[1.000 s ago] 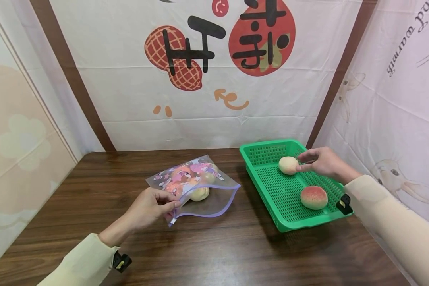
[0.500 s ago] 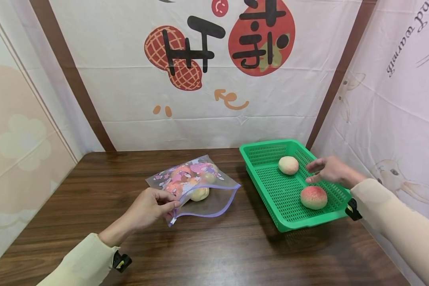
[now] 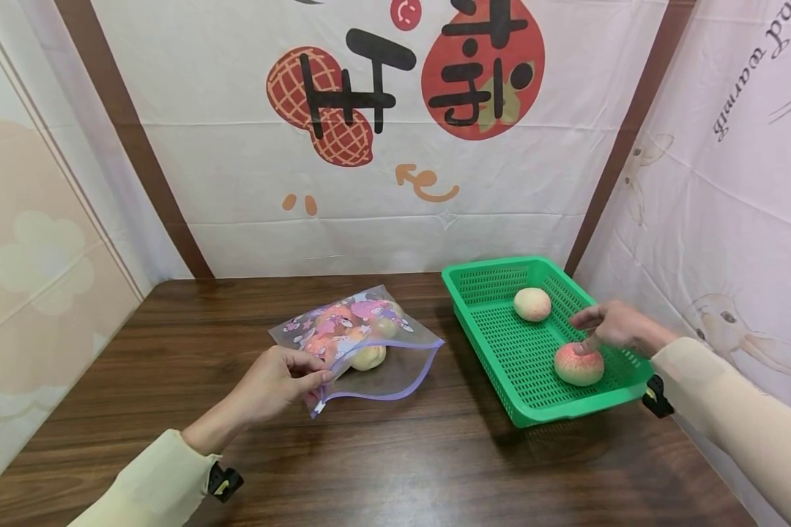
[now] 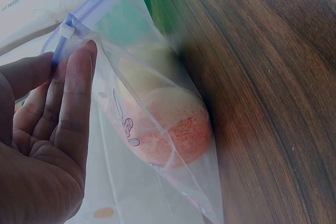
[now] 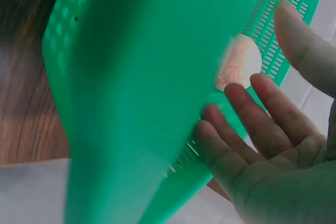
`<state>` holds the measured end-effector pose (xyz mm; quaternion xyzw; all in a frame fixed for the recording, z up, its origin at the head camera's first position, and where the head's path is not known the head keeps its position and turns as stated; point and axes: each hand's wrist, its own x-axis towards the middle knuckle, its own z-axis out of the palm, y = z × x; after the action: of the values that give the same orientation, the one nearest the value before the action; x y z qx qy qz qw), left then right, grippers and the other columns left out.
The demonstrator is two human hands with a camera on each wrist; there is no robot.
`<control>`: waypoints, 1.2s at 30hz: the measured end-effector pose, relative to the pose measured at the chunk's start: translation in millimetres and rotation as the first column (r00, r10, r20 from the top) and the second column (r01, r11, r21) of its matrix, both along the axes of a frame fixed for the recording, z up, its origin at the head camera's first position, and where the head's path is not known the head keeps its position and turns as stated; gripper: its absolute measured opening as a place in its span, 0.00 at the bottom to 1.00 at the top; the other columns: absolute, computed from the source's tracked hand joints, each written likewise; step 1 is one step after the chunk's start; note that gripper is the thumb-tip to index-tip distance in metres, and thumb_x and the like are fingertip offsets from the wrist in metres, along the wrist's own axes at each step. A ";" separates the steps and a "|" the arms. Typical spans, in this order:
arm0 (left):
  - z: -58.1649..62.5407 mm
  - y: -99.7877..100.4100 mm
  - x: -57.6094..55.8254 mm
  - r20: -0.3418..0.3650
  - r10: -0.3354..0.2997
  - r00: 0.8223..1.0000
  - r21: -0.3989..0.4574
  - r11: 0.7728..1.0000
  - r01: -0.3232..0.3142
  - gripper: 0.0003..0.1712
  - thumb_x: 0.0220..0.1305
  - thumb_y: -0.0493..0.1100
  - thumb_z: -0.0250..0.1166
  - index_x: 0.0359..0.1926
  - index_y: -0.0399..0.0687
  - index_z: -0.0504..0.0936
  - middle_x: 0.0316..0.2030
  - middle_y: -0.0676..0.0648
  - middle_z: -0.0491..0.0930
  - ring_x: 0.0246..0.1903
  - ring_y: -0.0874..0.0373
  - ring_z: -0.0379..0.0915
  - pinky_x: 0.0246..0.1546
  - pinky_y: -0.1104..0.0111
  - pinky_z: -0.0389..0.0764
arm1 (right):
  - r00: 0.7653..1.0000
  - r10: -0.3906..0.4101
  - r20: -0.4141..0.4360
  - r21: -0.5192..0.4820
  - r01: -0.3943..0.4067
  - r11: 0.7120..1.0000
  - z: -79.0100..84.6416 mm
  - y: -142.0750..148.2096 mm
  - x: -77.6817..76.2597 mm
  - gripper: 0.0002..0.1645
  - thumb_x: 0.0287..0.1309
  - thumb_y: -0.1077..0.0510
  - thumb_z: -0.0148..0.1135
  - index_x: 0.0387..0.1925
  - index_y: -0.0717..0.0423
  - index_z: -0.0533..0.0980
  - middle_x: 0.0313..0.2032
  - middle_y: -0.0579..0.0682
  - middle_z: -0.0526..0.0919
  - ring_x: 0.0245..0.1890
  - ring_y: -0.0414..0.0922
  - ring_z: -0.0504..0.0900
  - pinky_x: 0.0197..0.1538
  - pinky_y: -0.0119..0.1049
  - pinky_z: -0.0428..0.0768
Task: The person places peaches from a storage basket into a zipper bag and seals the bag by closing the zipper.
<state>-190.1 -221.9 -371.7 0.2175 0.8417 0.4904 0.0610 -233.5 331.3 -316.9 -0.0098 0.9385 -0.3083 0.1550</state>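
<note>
My left hand (image 3: pixel 273 384) pinches the purple-edged mouth of a clear printed zip bag (image 3: pixel 428 337) beside its white slider (image 4: pixel 66 30). The bag lies on the table with its mouth parted. Several round fruits are inside, among them a pinkish peach (image 4: pixel 176 127) and a pale yellow fruit (image 3: pixel 368 357). On the right, my right hand (image 3: pixel 622 327) is over the green basket (image 3: pixel 488 359), fingers spread and thumb over the top of a red-topped peach (image 3: pixel 576 372); whether it touches cannot be told. A paler peach (image 3: pixel 532 304) lies farther back in the basket.
Everything stands on a dark wood table (image 3: pixel 395 461). Printed cloth (image 3: pixel 369 241) hangs behind the table and along both sides. Bare table separates the bag from the basket, whose raised rim surrounds both peaches.
My right hand has drawn back from the paler peach, moving right and nearer, to the red-topped one. Both peaches have stayed in place. My left hand and the bag have not moved.
</note>
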 end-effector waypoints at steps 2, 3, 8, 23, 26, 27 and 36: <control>-0.1 -0.1 -0.1 0.001 -0.001 1.000 0.001 1.000 0.001 0.11 0.68 0.42 0.70 0.30 0.41 0.88 0.23 0.46 0.84 0.24 0.49 0.82 0.26 0.64 0.83 | 1.000 -0.007 0.001 0.005 0.007 1.000 -1.6 0.3 0.6 0.42 0.51 0.62 0.79 0.65 0.74 0.71 0.63 0.71 0.74 0.62 0.71 0.72 0.62 0.60 0.74; -0.1 -0.2 -0.1 0.001 -0.002 1.000 0.002 1.000 0.002 0.11 0.68 0.42 0.70 0.31 0.41 0.88 0.23 0.46 0.84 0.24 0.49 0.82 0.26 0.64 0.83 | 1.000 -0.007 0.001 0.008 0.007 1.000 -2.5 0.4 0.7 0.43 0.50 0.63 0.79 0.65 0.74 0.70 0.64 0.72 0.74 0.62 0.71 0.72 0.62 0.60 0.74; -0.8 -0.7 -0.3 0.003 -0.006 1.000 0.005 1.000 0.006 0.10 0.68 0.42 0.70 0.31 0.40 0.88 0.24 0.46 0.84 0.24 0.49 0.83 0.27 0.64 0.84 | 1.000 -0.026 -0.015 0.035 0.026 0.999 -6.9 -0.1 1.9 0.43 0.47 0.65 0.80 0.64 0.75 0.71 0.62 0.73 0.75 0.59 0.69 0.74 0.59 0.58 0.77; -1.6 -0.8 -0.8 0.010 -0.011 1.000 0.011 1.000 0.011 0.10 0.68 0.41 0.70 0.32 0.39 0.88 0.25 0.46 0.84 0.25 0.51 0.82 0.28 0.62 0.85 | 0.999 -0.020 -0.035 0.101 0.023 0.995 -20.7 -5.0 6.5 0.44 0.41 0.66 0.83 0.61 0.76 0.73 0.56 0.72 0.78 0.57 0.67 0.76 0.58 0.58 0.77; -2.1 -0.8 -0.9 0.012 -0.012 1.000 0.015 1.000 0.012 0.10 0.68 0.41 0.70 0.32 0.39 0.88 0.25 0.45 0.84 0.24 0.51 0.82 0.28 0.62 0.85 | 0.999 0.008 -0.053 0.148 0.000 0.989 -25.7 -5.0 6.2 0.42 0.39 0.65 0.84 0.58 0.74 0.76 0.54 0.70 0.81 0.54 0.64 0.78 0.56 0.57 0.79; -2.2 -0.8 -0.9 0.012 -0.012 1.000 0.014 1.000 0.012 0.10 0.69 0.41 0.70 0.32 0.39 0.88 0.25 0.45 0.84 0.24 0.51 0.82 0.28 0.62 0.85 | 0.998 0.012 -0.056 0.165 -0.003 0.986 -27.2 -5.2 6.1 0.41 0.39 0.65 0.84 0.57 0.73 0.77 0.53 0.68 0.81 0.52 0.62 0.78 0.55 0.56 0.79; -1.7 -0.9 -0.6 0.014 -0.006 1.000 0.012 1.000 0.006 0.10 0.69 0.41 0.70 0.33 0.38 0.89 0.25 0.46 0.85 0.24 0.53 0.82 0.27 0.64 0.84 | 0.999 0.005 -0.053 0.242 0.008 0.970 -27.9 -9.0 5.6 0.39 0.40 0.63 0.84 0.57 0.69 0.79 0.51 0.66 0.82 0.48 0.58 0.79 0.52 0.54 0.80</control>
<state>-190.8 -222.8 -373.4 0.2169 0.8378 0.4966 0.0669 -227.9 322.3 -344.8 0.0016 0.9729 -0.1914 0.1299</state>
